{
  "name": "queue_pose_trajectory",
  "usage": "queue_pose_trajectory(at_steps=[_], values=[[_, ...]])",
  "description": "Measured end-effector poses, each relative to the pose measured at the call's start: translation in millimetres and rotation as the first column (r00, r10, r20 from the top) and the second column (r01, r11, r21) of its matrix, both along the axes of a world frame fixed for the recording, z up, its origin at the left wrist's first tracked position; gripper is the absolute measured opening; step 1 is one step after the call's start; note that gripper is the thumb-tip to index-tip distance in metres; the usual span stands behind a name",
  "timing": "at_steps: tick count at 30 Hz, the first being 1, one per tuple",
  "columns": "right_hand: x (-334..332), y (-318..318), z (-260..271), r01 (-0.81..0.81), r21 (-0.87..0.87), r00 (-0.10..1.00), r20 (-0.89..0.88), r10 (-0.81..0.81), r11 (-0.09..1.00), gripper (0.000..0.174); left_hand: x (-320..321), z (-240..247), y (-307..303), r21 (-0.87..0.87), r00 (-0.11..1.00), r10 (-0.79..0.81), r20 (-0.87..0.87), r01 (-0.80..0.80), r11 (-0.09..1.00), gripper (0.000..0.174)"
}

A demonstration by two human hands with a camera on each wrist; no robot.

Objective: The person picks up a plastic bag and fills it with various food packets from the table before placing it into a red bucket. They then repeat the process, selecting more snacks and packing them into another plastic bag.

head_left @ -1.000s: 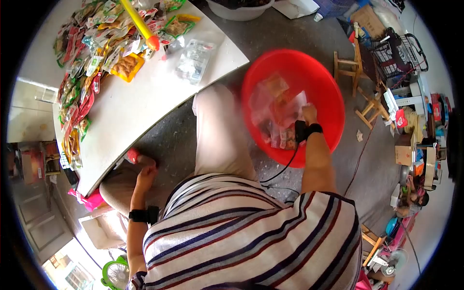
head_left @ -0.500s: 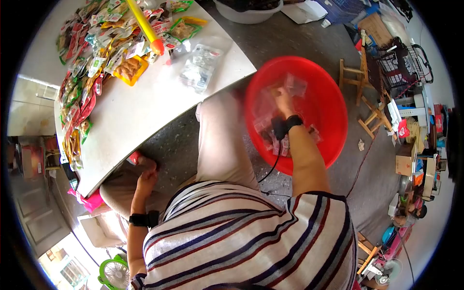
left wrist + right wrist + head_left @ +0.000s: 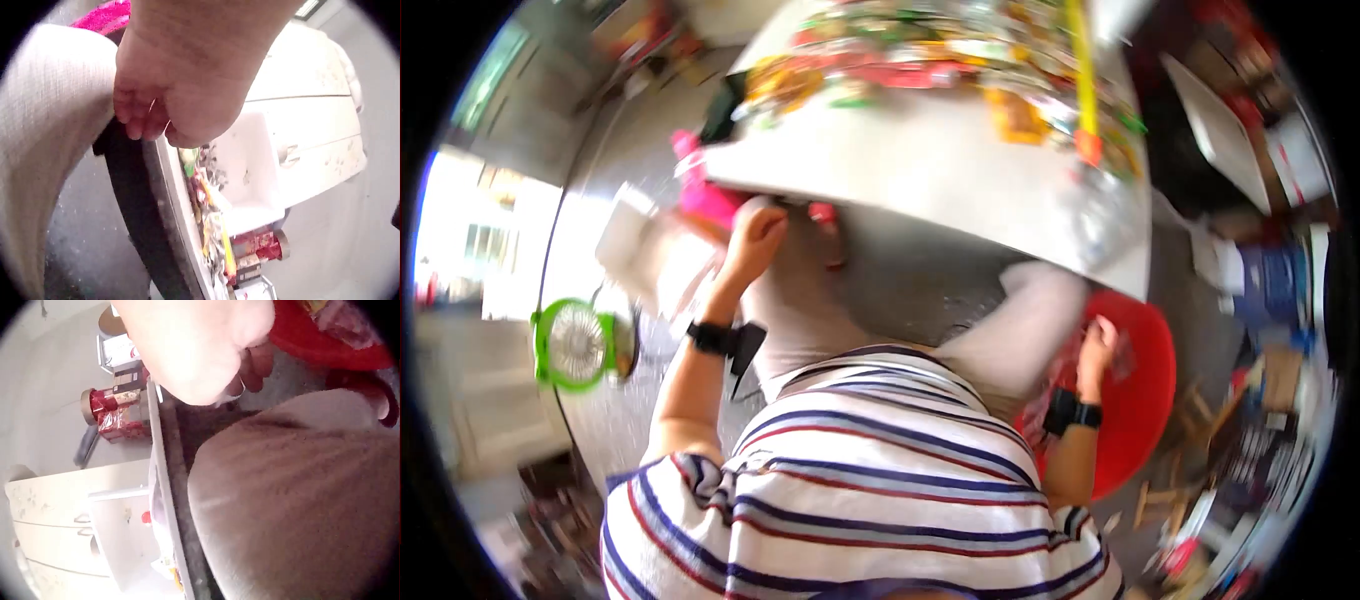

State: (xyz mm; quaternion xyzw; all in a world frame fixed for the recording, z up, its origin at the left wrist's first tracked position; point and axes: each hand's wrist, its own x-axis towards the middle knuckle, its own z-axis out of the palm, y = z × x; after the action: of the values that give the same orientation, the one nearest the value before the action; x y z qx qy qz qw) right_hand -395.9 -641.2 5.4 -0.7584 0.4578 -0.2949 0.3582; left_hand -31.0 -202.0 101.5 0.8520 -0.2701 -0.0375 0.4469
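In the head view the left hand (image 3: 757, 243) is raised over the left knee, beside the white table (image 3: 920, 185). Its fingers hang loosely curled with nothing in them, as the left wrist view shows for the same hand (image 3: 178, 94). Over the red basin (image 3: 1145, 400), close to the right knee, is the right hand (image 3: 1098, 350). Clear and reddish packets (image 3: 1125, 352) lie around it in the basin. The right wrist view shows this hand (image 3: 200, 350) with bent fingers and no packet plainly in them; a small white edge there is unclear.
Colourful food packets (image 3: 900, 70) cover the far part of the table, with a yellow stick (image 3: 1084, 80) and a clear plastic bag (image 3: 1100, 215) at its right. A green fan (image 3: 575, 345) stands on the left, wooden stools (image 3: 1165, 503) beyond the basin.
The head view has swung to the left and is blurred. My right hand has moved from deep within the basin towards its side by the knee. My left hand has risen somewhat, still loosely curled.
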Motion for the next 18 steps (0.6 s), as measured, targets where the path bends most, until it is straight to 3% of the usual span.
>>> queue_pose_trajectory(at_steps=[1, 2, 3, 4, 6, 7, 8, 10, 13, 16, 18], values=[[5.6, 1.4, 0.8, -0.023, -0.025, 1.0, 0.011, 0.024, 0.999, 0.022, 4.7, -0.3, 17.5, -0.086, 0.983, 0.106, -0.152, -0.12, 0.989, 0.015], [18.7, 19.0, 31.7, -0.044, -0.099, 0.997, -0.073, 0.037, 0.994, 0.024, 10.6, -1.6, 36.7, -0.048, 0.98, 0.186, -0.063, -0.189, 0.981, 0.014], [10.1, -0.9, 7.2, -0.023, 0.053, 0.999, 0.027, 0.022, 0.998, 0.027, 9.3, 10.0, 51.4, -0.016, 0.963, 0.261, -0.066, -0.262, 0.965, 0.014], [20.3, 14.5, 30.2, -0.022, -0.013, 0.999, -0.037, 0.021, 1.0, 0.028, 9.3, 20.7, 65.3, 0.014, 0.944, 0.322, -0.068, -0.321, 0.947, 0.014], [27.1, 19.4, 39.2, -0.015, -0.033, 1.0, -0.008, 0.015, 0.999, 0.028, 22.4, -7.0, 112.6, 0.102, 0.898, 0.429, 0.094, -0.437, 0.893, 0.015], [27.5, 20.2, 42.4, -0.018, -0.052, 1.0, -0.005, 0.018, 0.998, 0.027, 25.1, -13.6, 125.6, 0.097, 0.899, 0.431, 0.082, -0.437, 0.894, 0.017], [31.1, 19.3, 41.6, -0.021, -0.071, 1.0, -0.001, 0.021, 0.997, 0.026, 29.8, -22.7, 150.3, 0.293, 0.797, 0.582, 0.159, -0.601, 0.743, 0.022], [40.8, 22.1, 37.5, -0.035, -0.093, 0.999, -0.004, 0.035, 0.995, 0.026, 41.1, -58.0, 191.2, 0.32, 0.736, 0.637, 0.227, -0.675, 0.665, 0.031], [43.3, 26.6, 43.2, -0.068, -0.098, 0.997, -0.034, 0.065, 0.993, 0.025, 46.1, -92.7, 229.5, 0.514, 0.758, 0.625, 0.187, -0.618, 0.595, 0.041], [42.9, 29.0, 44.7, -0.077, -0.116, 0.996, -0.05, 0.072, 0.99, 0.025, 42.9, -110.0, 246.4, 0.636, 0.814, 0.58, -0.029, -0.433, 0.639, 0.041], [45.0, 34.6, 48.6, -0.066, -0.13, 0.997, -0.056, 0.059, 0.989, 0.025, 37.9, -107.8, 243.2, 0.732, 0.808, 0.587, -0.04, -0.377, 0.568, 0.039]])
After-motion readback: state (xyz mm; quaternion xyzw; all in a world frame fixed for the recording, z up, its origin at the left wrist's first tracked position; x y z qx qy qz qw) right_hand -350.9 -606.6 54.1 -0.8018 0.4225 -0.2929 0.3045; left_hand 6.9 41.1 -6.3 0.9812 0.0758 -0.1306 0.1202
